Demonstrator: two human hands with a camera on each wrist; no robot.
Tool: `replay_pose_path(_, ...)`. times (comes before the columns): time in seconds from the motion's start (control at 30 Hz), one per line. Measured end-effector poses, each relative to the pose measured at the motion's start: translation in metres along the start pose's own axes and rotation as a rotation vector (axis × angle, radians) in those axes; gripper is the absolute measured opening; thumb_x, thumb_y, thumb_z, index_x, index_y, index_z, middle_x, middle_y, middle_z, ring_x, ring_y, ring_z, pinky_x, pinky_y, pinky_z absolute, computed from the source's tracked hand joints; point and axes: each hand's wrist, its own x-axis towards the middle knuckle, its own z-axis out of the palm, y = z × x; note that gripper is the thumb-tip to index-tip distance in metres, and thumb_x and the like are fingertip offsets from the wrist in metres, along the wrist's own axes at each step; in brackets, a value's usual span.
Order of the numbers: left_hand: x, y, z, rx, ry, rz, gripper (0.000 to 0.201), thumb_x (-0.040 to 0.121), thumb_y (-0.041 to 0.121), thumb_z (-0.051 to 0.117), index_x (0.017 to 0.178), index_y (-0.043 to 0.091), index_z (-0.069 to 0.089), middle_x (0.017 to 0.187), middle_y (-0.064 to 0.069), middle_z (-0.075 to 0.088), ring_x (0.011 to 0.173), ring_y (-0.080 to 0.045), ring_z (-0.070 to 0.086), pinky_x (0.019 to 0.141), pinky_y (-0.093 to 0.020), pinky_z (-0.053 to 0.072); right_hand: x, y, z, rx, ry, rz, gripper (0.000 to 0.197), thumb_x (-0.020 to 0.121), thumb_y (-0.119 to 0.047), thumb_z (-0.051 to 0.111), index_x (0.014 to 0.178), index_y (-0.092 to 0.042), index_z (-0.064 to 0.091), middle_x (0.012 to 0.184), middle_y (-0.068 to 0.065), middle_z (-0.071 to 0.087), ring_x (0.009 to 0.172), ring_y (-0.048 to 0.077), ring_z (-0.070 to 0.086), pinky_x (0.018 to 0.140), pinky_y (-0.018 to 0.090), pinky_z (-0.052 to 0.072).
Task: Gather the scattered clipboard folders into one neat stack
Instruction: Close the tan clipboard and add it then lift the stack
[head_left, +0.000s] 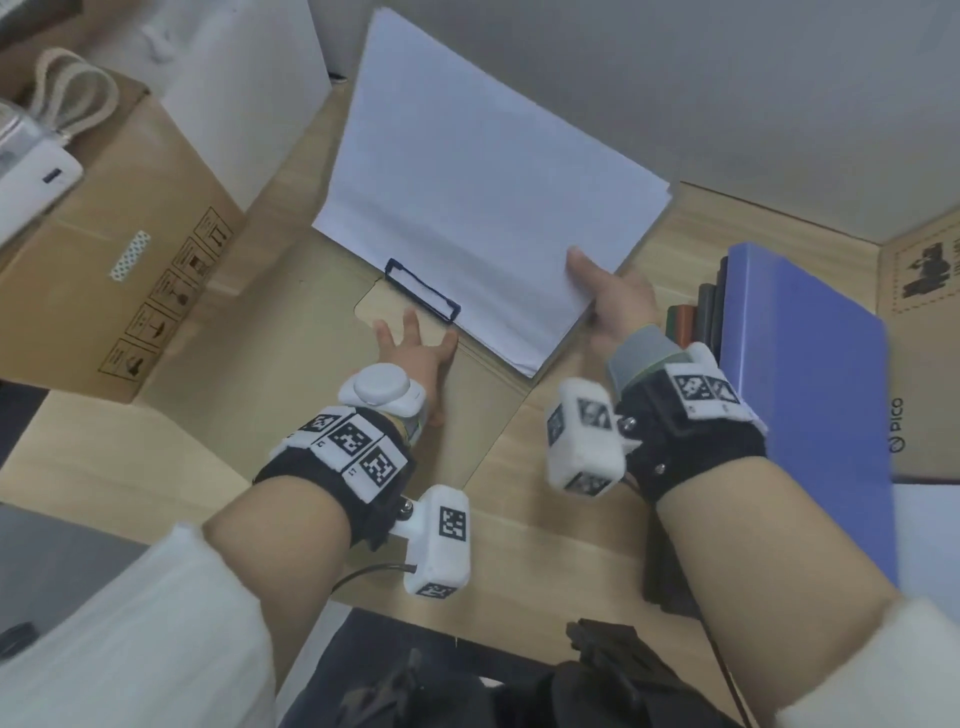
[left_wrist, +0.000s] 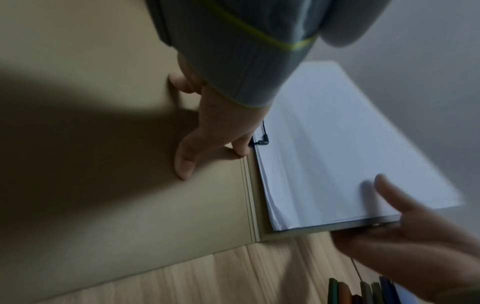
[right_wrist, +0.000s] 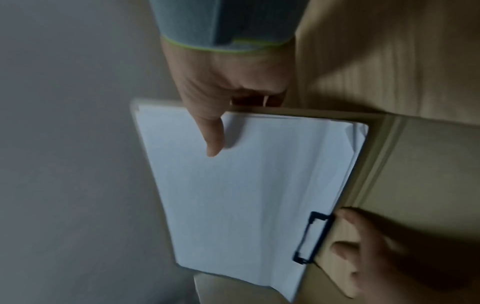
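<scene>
On right carton (head_left: 919, 364): "PICO".

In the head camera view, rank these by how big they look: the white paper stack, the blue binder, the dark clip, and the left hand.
1. White paper stack
2. Blue binder
3. Left hand
4. Dark clip

The last two look close; the left hand is partly hidden by wrist gear.
</scene>
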Motion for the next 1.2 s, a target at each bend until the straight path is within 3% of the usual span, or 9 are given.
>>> replay_pose_path(0.13,-0.001,0.009,0.0,-0.333,0.153,0.148,0.098,0.07,0.035,0.077,0.149,0.038,0.019,0.162,-0.003,-0.008,0.15,-0.022,0.002,0.117,-0.059,0.012,-0.02,-0.013,-0.001,-0.14,0.058,-0.291,0.023,0.084,-0.006,0.064,0.106,-0.006,0.059,0.089,-0.002,0.061,0.068,0.002,0.058,0.051,0.003,0.046)
replay_pose_path(0.23,-0.011,0.023,-0.019,-0.964,0.225,0.238,0.104,0.07,0.029,0.079,0.152,0.026,0.014,0.162,-0.002,0.009,0.147,-0.018,0.02,0.12,-0.044,0.02,-0.026,-0.015,-0.011,-0.13,0.058,-0.378,0.021,0.086,-0.002,0.061,0.105,-0.009,0.059,0.087,-0.007,0.062,0.066,-0.005,0.06,0.056,0.003,0.046)
replay_pose_path(0.4,-0.049,0.059,-0.074,-1.674,0.129,0.342,0.095,0.082,0.04,0.061,0.152,0.03,-0.003,0.158,0.006,0.02,0.139,-0.017,0.035,0.108,-0.054,0.036,-0.039,-0.006,-0.021,-0.295,-0.113,-0.343,0.021,0.086,0.003,0.058,0.101,-0.011,0.059,0.096,0.003,0.061,0.074,0.004,0.059,0.07,0.012,0.049)
replay_pose_path(0.53,-0.063,0.065,-0.089,-1.763,0.108,0.254,0.084,0.086,0.051,0.054,0.151,0.034,0.005,0.158,0.007,0.019,0.139,-0.033,0.035,0.092,-0.048,0.05,-0.044,0.012,-0.031,-0.44,-0.252,-0.26,0.034,0.079,0.018,0.054,0.113,0.011,0.057,0.098,0.009,0.061,0.088,0.02,0.056,0.076,0.029,0.045)
replay_pose_path(0.67,-0.074,0.05,-0.076,-1.851,0.029,0.313,0.072,0.079,0.048,0.059,0.142,0.026,0.033,0.15,-0.001,0.035,0.13,-0.032,0.044,0.081,-0.047,0.056,-0.049,0.018,-0.042,-0.528,-0.439,-0.208,0.059,0.068,0.025,0.046,0.118,-0.004,0.058,0.091,-0.003,0.067,0.08,0.0,0.06,0.068,0.014,0.045)
replay_pose_path(0.77,-0.078,0.04,-0.067,-1.874,0.061,0.364,0.039,0.083,0.037,0.056,0.115,0.015,0.049,0.101,0.004,0.068,0.091,-0.017,0.068,0.058,-0.035,0.058,-0.05,0.024,-0.042,-0.538,-0.551,-0.164,0.084,0.056,0.028,0.032,0.124,-0.017,0.05,0.114,-0.004,0.063,0.099,-0.005,0.06,0.089,0.01,0.045)
replay_pose_path(0.83,-0.078,0.031,-0.062,-1.896,0.088,0.354,0.016,0.088,0.023,0.052,0.103,0.017,0.05,0.074,0.008,0.068,0.07,-0.011,0.068,0.051,-0.029,0.056,-0.043,0.027,-0.04,-0.487,-0.564,-0.125,0.075,0.056,0.023,0.035,0.115,-0.016,0.058,0.099,-0.013,0.073,0.095,-0.005,0.065,0.089,0.012,0.048)
replay_pose_path(0.93,-0.071,0.01,-0.05,-1.976,0.1,0.32,0.034,0.078,0.017,0.049,0.112,0.013,0.049,0.091,-0.003,0.06,0.081,-0.018,0.06,0.056,-0.027,0.058,-0.032,0.028,-0.029,-0.467,-0.524,-0.062,0.054,0.08,0.021,0.039,0.119,-0.013,0.055,0.083,-0.013,0.075,0.083,-0.002,0.066,0.078,0.011,0.049)
replay_pose_path(1.2,-0.039,-0.045,0.003,-1.681,0.371,-0.2,0.03,0.082,-0.017,0.04,0.08,0.01,0.054,0.071,-0.013,0.064,0.068,-0.026,0.064,0.06,-0.029,0.051,-0.007,0.053,-0.019,-0.863,-0.268,-0.006,0.063,0.085,-0.005,0.059,0.143,-0.013,0.036,0.147,0.007,0.036,0.133,0.024,0.04,0.099,0.021,0.034)
